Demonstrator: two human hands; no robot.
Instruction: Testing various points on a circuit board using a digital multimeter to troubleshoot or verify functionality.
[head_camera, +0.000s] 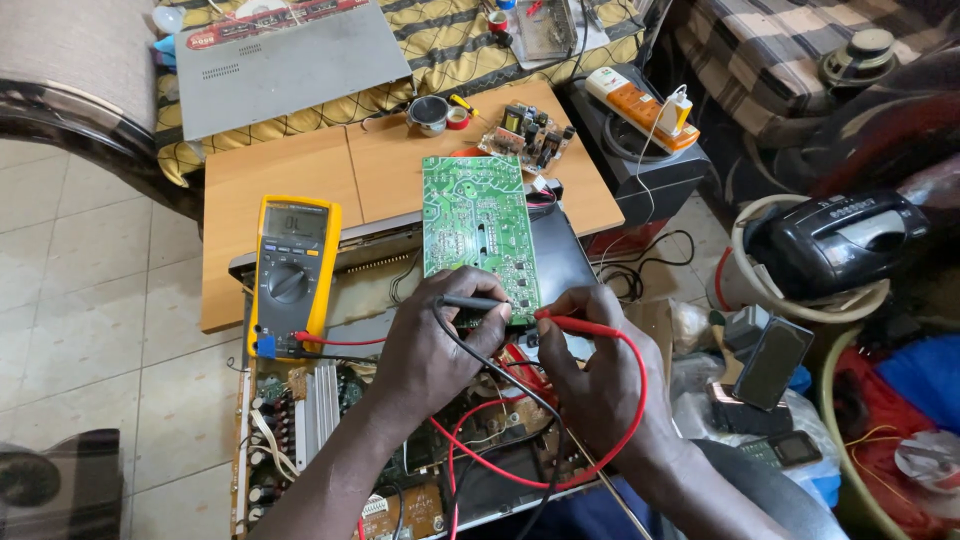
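My left hand (435, 345) grips a black test probe (472, 302) and presses its tip on the near end of a green circuit board (477, 225). My right hand (590, 370) pinches a red test probe (578, 324), whose tip touches the same end of the board. Red and black leads (470, 420) curl from the probes back to a yellow multimeter (291, 273) on the left. The board lies solder side up across an opened audio device (330, 420) with its heat sink and parts exposed.
A wooden table (300, 170) carries a small circuit board (527, 132), a solder tin (429, 113) and tape. A grey metal cover (285, 62) lies behind it. To the right are a power strip (640, 105), a black radio (835, 240) and phones (772, 362).
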